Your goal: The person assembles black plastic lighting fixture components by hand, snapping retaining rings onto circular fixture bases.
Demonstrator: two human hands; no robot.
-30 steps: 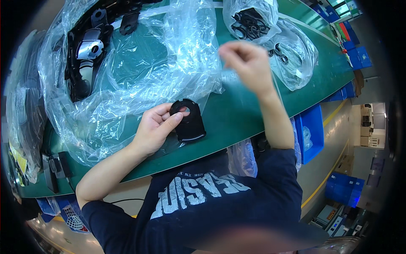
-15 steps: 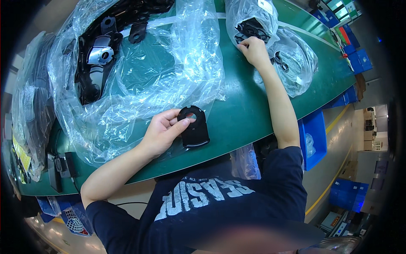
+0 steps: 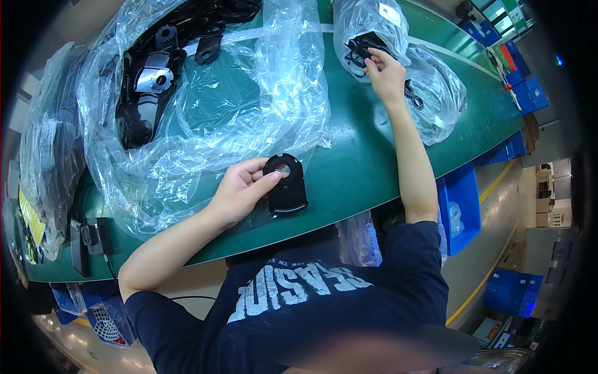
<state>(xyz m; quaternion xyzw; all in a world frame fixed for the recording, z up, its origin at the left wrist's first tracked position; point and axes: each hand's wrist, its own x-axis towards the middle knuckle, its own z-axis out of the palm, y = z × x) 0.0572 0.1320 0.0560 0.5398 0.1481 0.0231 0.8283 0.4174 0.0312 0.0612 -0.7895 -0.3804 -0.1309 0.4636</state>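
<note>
- L hand [image 3: 240, 190] lay on the green bench [image 3: 355, 162], thumb + index pinching the top rim of the black plastic part [image 3: 285, 184]; other fingers curled loosely beneath.
- Part lay flat on bench just in front of the torso: round ring end w/ a pale disc in the hole, wider base toward the person. Looked like one piece out and in hand, nothing fitted to it that I could see.
- R hand [image 3: 385, 75] was stretched far fwd, fingertips closed on small black pieces at the mouth of a clear bag [image 3: 374, 31]. What exactly was pinched: cannot tell, too small + glare off the film.
- Judgement: early in the cycle. One part staged at L hand, second item being fetched, joining not yet done.
- Second clear bag [image 3: 436, 100], just beside R wrist, held more small dark bits.
- Big crumpled clear sheet [image 3: 249, 106] covered bench left of centre; larger black mouldings [image 3: 149, 93] w/ a silver insert lay on/in it.
- Sheet edge touched or nearly touched the L hand; could snag or hide the part.
- Far left: dark bagged stock [image 3: 43, 162]; small black device w/ cable [image 3: 90, 237] at bench edge.
- Blue bins [image 3: 461, 206] stood below bench on R side.
</note>
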